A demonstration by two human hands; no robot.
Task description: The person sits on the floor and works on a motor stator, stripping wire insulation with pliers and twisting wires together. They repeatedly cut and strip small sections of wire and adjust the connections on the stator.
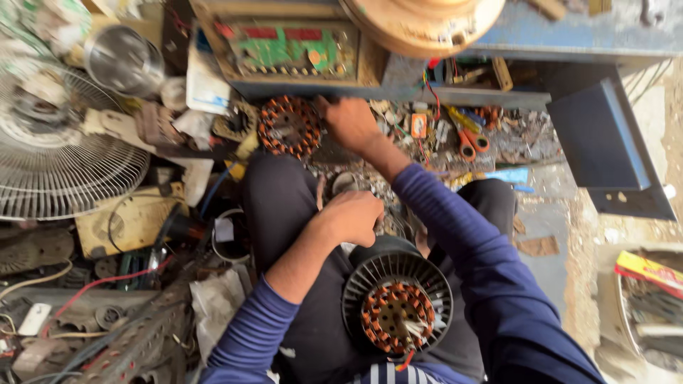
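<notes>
Cluttered repair floor, right hand [350,122] touching flat-lying copper stator [289,126], windings upward

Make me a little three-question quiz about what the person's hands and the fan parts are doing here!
1. True or false: the right hand reaches to the copper-wound stator lying on the cluttered floor.
2. Where does the black finned motor housing rest? A) on the person's lap B) on the blue bench C) inside the fan guard
3. Fill in: the white wire fan guard lies to the person's ____ side.

Key
1. True: the hand is at the stator's edge.
2. A. The left hand rests closed at its top rim.
3. Left.
</notes>
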